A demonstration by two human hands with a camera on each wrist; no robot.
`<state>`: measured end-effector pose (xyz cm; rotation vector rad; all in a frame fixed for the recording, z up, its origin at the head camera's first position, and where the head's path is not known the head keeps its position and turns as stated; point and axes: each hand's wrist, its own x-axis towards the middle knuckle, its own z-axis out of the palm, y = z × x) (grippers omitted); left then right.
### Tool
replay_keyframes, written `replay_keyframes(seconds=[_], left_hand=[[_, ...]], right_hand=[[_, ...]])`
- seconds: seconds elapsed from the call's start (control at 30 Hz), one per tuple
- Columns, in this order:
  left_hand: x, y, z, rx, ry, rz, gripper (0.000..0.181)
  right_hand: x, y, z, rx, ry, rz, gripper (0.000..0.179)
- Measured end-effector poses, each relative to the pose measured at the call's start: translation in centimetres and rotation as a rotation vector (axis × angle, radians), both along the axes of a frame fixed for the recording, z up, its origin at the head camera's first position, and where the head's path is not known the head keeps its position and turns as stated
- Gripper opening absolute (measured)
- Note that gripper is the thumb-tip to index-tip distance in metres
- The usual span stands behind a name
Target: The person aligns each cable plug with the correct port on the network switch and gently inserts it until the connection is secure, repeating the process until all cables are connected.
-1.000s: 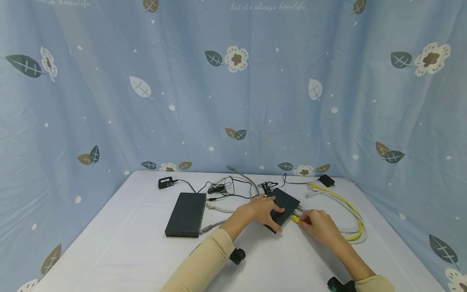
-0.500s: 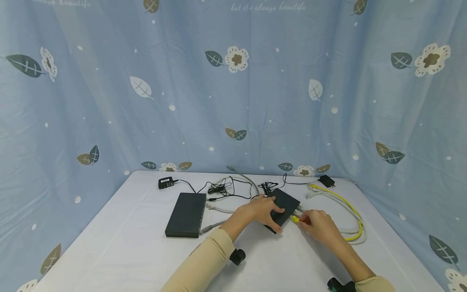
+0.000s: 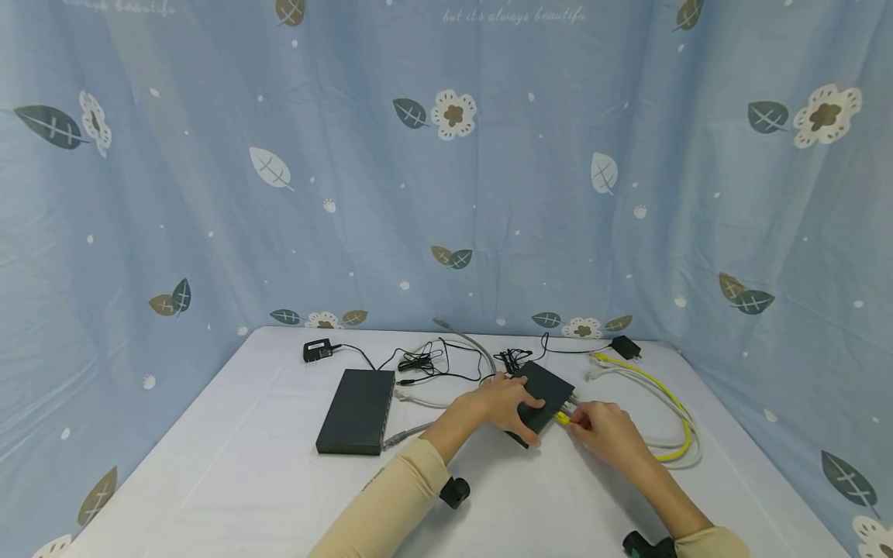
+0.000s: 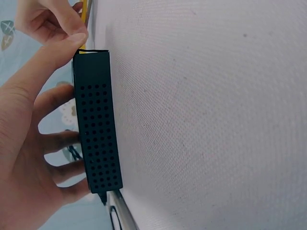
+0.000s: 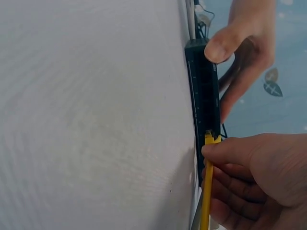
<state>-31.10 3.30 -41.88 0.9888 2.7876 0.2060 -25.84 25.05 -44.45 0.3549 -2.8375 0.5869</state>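
Blue printed curtain [image 3: 446, 194] hangs behind the white table [image 3: 230, 488] where I work. On its left lies the larger black box [image 3: 356, 411]; to its right is the smaller black box [image 3: 549, 390], set at an angle. My left hand [image 3: 498, 403] holds this smaller one, fingers spread across its top, thumb over the port-side edge. My right hand [image 3: 608, 434] pinches a yellow cable [image 5: 206, 191] close behind its yellow plug [image 5: 210, 138], which sits at a port; how far in, I cannot tell
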Motion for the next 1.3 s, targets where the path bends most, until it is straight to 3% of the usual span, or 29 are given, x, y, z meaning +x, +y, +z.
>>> replay_keyframes(seconds=[0.73, 1.3], left_hand=[[0.8, -0.1, 0.5, -0.016, 0.022, -0.034, 0.070], [1.1, 0.3, 0.5, -0.024, 0.024, 0.004, 0.062]], right_hand=[[0.2, 0.1, -0.3, -0.015, -0.013, -0.004, 0.004], [0.1, 0.3, -0.2, 0.010, 0.011, -0.002, 0.005]])
